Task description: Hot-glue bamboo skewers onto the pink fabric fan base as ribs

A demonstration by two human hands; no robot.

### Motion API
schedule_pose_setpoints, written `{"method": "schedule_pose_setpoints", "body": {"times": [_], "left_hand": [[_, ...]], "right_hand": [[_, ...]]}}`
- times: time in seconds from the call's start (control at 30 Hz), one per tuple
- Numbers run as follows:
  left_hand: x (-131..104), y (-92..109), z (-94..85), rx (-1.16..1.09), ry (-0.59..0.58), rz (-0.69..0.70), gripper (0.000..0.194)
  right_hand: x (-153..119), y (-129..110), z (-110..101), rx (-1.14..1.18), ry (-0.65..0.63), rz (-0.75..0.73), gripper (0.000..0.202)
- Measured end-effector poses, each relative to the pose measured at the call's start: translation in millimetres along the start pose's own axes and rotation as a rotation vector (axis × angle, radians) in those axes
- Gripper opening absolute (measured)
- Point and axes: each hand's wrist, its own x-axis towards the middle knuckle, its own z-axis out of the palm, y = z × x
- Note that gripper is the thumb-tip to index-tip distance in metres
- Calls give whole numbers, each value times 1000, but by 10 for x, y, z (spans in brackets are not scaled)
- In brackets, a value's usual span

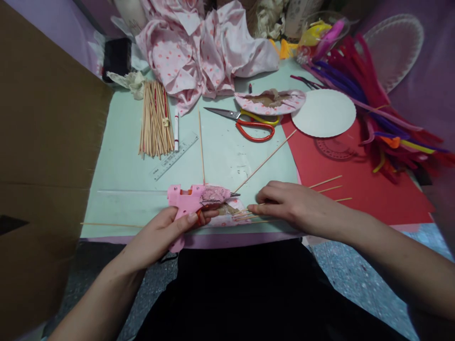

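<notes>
My left hand (177,224) is wrapped round a pink glue gun (188,201), whose metal nozzle points right. A clear glue stick (131,191) sticks out of its back. Below the nozzle, at the table's front edge, lies a pink patterned fabric piece (227,219), partly hidden by the gun and my left fingers. My right hand (280,203) holds several thin wooden sticks (325,188), their left ends resting on the fabric piece. Two more sticks reach outward from beside it, one upward (201,147) and one to the upper right (266,160).
A stick bundle (156,121), marker (177,130) and ruler (176,156) lie at left. Scissors (245,121), a fabric-rimmed piece (272,102) and crumpled fabric (209,52) are behind. A white plate (323,113), red sheets (373,199) and pipe cleaners (369,94) are at right.
</notes>
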Motion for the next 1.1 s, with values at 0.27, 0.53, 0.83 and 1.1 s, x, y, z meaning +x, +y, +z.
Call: {"method": "schedule_pose_setpoints", "body": {"times": [0.27, 0.53, 0.83, 1.1], "left_hand": [[6, 6, -7, 85, 51, -44, 42], [4, 3, -8, 96, 67, -51, 43], [-7, 26, -2, 33, 1, -72, 44], [8, 77, 20, -18, -30, -53, 39]], "right_hand": [[-6, -28, -26, -28, -1, 19, 34], [1, -37, -15, -46, -4, 15, 30], [32, -63, 11, -166, 17, 12, 25], [58, -95, -3, -209, -24, 11, 22]]}}
